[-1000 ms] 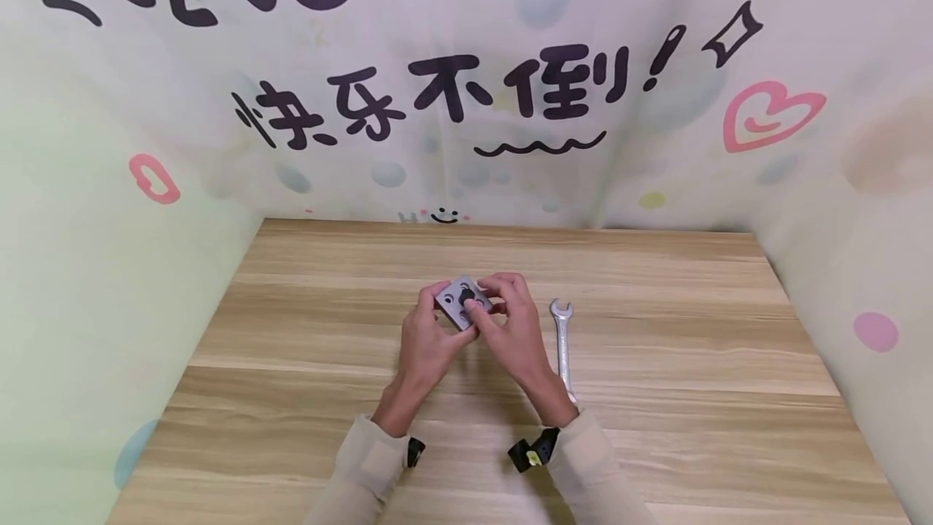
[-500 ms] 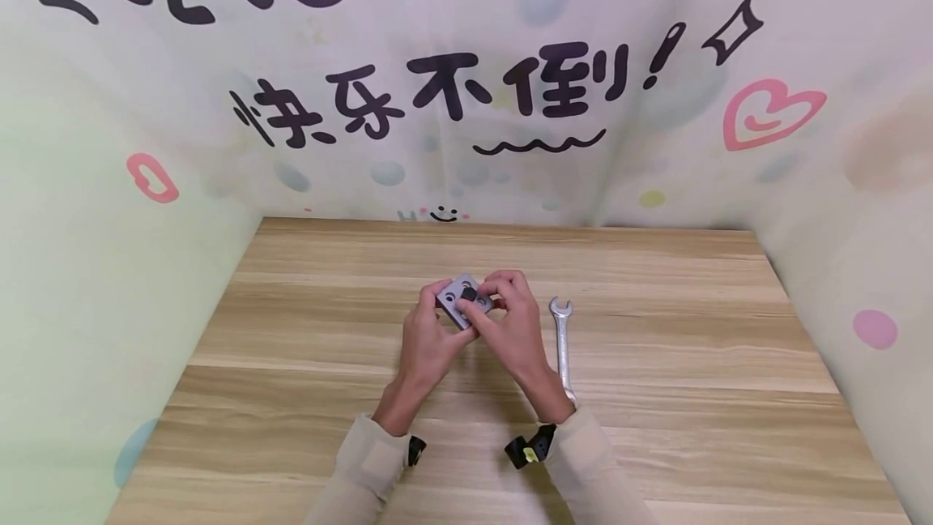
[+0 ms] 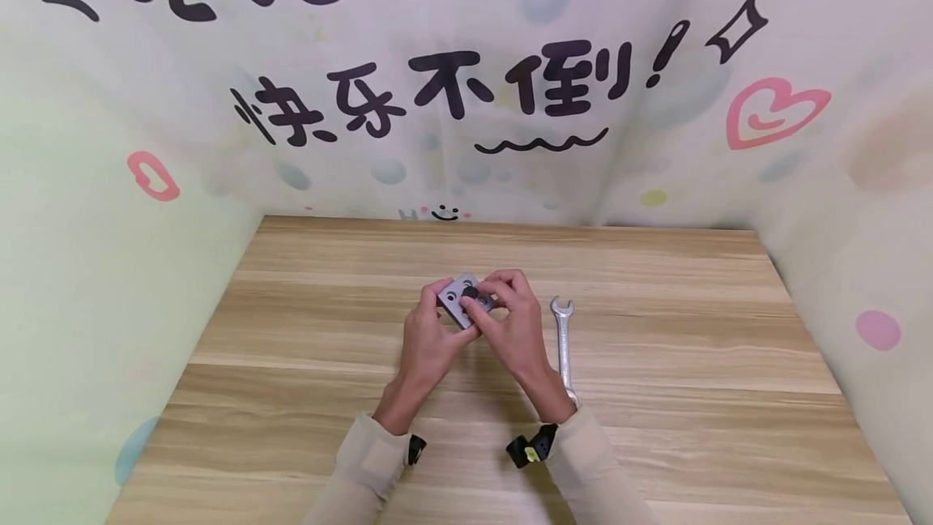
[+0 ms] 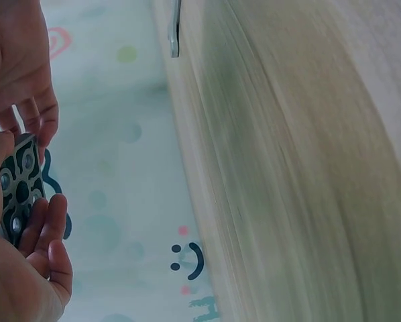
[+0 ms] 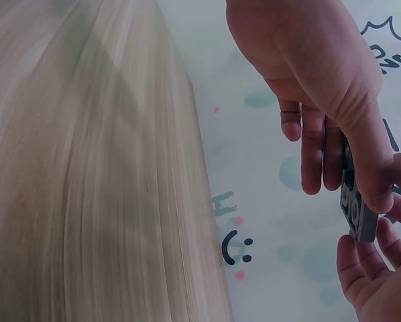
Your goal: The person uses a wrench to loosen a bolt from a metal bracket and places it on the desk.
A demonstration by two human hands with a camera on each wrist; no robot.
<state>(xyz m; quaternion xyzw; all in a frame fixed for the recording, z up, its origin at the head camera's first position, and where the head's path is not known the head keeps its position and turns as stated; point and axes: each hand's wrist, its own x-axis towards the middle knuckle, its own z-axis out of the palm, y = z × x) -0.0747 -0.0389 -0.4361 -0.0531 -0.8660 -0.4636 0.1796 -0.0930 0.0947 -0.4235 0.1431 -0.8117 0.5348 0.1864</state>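
Observation:
A square grey metal plate (image 3: 453, 296) with round holes near its corners is held up over the table. My left hand (image 3: 426, 339) grips it by its left and lower edges. At the plate's middle is a black knob-like piece (image 3: 470, 292), which the thumb and index finger of my right hand (image 3: 516, 330) pinch. In the left wrist view the ribbed underside of the plate (image 4: 23, 191) shows between the fingers. The right wrist view has the plate (image 5: 366, 225) nearly edge-on, with the black piece hidden behind the thumb.
A silver wrench (image 3: 563, 339) lies on the wooden table (image 3: 692, 363) just right of my right forearm, its open end pointing away. Printed cloth walls (image 3: 437, 177) close off the back and both sides. Each wrist wears a black strap.
My right thumb has shifted slightly left across the black piece, and the fingers have changed their hold on it. The left hand and plate stay almost in place.

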